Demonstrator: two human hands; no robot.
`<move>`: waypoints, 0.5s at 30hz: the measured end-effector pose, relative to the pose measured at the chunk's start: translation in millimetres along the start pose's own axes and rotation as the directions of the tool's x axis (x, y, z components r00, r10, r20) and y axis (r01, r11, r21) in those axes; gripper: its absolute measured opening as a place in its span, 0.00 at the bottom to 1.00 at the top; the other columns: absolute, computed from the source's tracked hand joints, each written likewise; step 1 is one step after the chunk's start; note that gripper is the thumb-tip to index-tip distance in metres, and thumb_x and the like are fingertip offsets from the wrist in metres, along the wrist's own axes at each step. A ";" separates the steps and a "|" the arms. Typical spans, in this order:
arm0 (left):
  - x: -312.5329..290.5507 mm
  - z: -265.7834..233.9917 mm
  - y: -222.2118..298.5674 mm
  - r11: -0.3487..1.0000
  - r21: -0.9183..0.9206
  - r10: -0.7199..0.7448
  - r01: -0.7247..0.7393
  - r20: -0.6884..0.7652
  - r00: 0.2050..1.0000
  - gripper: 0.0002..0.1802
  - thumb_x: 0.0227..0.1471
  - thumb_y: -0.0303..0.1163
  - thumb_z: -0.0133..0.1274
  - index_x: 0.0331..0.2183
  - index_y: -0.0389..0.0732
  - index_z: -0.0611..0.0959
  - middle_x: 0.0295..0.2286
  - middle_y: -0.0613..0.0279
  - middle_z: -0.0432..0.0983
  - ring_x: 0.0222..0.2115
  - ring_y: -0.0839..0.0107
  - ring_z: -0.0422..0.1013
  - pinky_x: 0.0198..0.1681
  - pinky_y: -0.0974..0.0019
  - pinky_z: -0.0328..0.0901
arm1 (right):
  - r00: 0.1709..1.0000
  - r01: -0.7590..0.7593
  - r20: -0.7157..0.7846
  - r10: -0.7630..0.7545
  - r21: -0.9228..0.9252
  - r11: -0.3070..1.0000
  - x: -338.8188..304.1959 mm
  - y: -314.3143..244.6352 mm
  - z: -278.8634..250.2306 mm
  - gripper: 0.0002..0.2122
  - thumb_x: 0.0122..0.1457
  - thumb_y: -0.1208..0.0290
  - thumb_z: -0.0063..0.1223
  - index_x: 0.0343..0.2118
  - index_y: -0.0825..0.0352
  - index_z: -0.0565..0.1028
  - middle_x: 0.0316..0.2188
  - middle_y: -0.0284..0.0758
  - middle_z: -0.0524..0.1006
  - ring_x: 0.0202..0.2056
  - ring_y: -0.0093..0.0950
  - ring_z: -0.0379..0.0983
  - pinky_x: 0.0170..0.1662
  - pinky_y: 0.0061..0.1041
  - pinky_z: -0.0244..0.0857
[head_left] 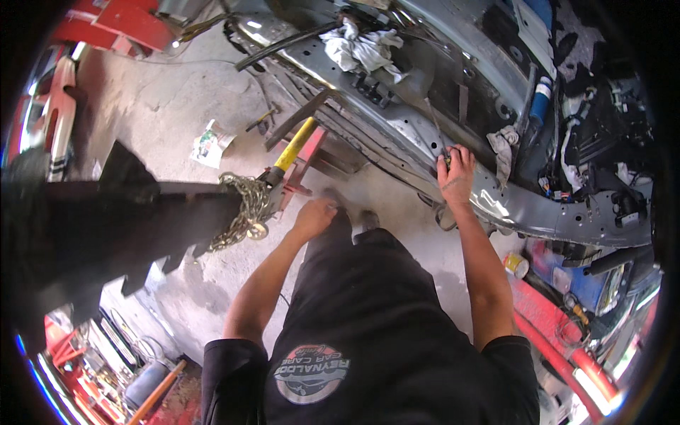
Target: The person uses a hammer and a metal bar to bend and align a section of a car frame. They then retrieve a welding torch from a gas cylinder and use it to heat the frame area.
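My right hand (457,176) rests at the edge of the grey car body's sill (411,131). Its fingers are closed around the lower end of a thin rod-like tool (435,122), whose shaft points away over the sill; the part in the grip is mostly covered. My left hand (316,218) hangs low beside my leg, apart from the car, with its fingers curled together. Whatever it may hold is hidden. Left of it, a chain (248,205) is wrapped round a dark beam (170,212), beside a yellow-sleeved bar (296,144).
A crumpled white rag (361,49) lies on the car body, with another cloth (503,149) farther right. A blue canister (541,99) stands among parts. Red metal frames (117,27) occupy the far left; a red beam (549,319) runs along the right. Litter (211,144) lies on the concrete.
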State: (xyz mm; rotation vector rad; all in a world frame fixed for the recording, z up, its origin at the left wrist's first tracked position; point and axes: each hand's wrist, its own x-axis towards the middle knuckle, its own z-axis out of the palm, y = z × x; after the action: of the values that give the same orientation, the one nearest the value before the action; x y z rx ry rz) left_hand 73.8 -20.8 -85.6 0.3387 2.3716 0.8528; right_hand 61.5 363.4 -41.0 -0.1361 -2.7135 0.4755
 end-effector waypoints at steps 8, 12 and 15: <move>-76.2 55.6 -32.0 0.995 0.096 -0.003 0.002 0.007 1.000 0.17 0.51 0.40 0.55 0.39 0.38 0.84 0.32 0.44 0.80 0.37 0.49 0.77 0.44 0.52 0.69 | 0.997 -0.078 0.044 0.071 0.206 0.976 9.1 9.7 -20.0 0.09 0.54 0.69 0.57 0.33 0.69 0.76 0.33 0.44 0.77 0.39 0.46 0.71 0.47 0.42 0.61; -121.8 49.0 -41.2 0.987 0.068 -0.147 0.145 0.016 0.989 0.19 0.52 0.42 0.55 0.41 0.39 0.83 0.33 0.44 0.81 0.38 0.49 0.77 0.45 0.52 0.69 | 0.982 -0.127 0.150 0.118 0.051 0.991 12.9 28.9 -35.9 0.11 0.53 0.67 0.59 0.36 0.68 0.76 0.34 0.45 0.78 0.39 0.47 0.73 0.46 0.42 0.64; -159.7 41.6 -63.5 0.974 0.028 -0.224 0.224 -0.011 0.975 0.20 0.52 0.43 0.55 0.43 0.40 0.83 0.34 0.44 0.81 0.39 0.49 0.77 0.45 0.53 0.70 | 0.950 -0.183 0.259 0.177 0.001 0.983 21.9 36.9 -48.4 0.14 0.53 0.66 0.59 0.41 0.65 0.76 0.35 0.45 0.79 0.41 0.47 0.73 0.46 0.44 0.65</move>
State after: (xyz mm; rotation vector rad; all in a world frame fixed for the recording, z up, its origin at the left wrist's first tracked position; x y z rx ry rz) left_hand 223.4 -114.9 -81.6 0.0760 2.3759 0.7159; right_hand 60.9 416.4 -3.9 -0.3396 -2.9631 0.6189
